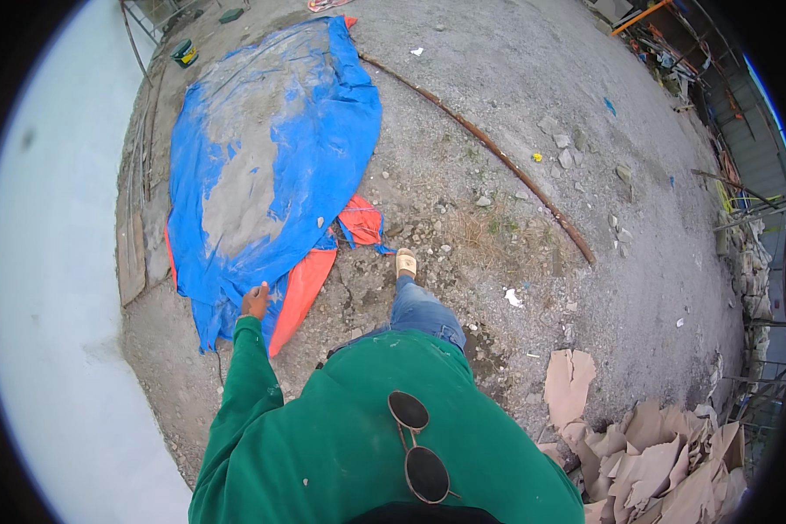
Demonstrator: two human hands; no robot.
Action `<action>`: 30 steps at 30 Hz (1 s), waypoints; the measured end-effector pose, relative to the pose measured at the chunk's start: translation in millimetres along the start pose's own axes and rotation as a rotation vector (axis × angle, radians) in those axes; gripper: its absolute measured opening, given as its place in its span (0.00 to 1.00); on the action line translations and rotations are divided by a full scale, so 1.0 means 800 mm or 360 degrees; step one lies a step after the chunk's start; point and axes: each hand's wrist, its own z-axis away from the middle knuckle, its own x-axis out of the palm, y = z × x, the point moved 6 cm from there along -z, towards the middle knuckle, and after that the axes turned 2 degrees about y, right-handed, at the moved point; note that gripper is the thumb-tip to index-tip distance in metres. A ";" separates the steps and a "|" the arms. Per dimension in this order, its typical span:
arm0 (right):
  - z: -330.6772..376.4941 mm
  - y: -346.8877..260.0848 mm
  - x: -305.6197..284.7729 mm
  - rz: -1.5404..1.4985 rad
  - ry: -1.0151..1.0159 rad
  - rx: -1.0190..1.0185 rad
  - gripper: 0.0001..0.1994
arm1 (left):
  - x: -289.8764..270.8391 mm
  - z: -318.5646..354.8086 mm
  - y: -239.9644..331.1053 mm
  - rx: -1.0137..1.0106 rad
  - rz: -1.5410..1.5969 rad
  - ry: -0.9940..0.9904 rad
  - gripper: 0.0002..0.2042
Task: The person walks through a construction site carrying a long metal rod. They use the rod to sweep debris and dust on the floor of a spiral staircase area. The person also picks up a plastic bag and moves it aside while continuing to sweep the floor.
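While the left hand (255,301) grips the near edge, blue tarpaulin (304,162) spread on gravelly ground (463,175), rumpled, grey dirt (244,192) coating its middle, orange underside (303,293) showing along a folded near flap, right hand's state not visible.

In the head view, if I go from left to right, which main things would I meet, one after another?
White wall → blue tarp → beige sandal → white scrap → torn tan sheets

A pale wall (61,262) borders grey gravelly ground (655,236) in daylight.
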 end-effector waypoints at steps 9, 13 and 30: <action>-0.195 -0.679 -0.375 -0.0450 0.0405 -0.0717 0.16 | 0.169 -0.085 -0.054 -0.0985 -0.0113 -0.0790 0.27; -0.217 -0.992 -0.489 -0.0194 0.0588 -0.1086 0.17 | 0.184 -0.173 -0.025 -0.1158 -0.0153 -0.0714 0.28; -0.522 -1.389 -0.337 0.0462 -0.0273 0.0054 0.16 | 0.045 -1.049 0.788 0.0051 0.0367 0.0100 0.24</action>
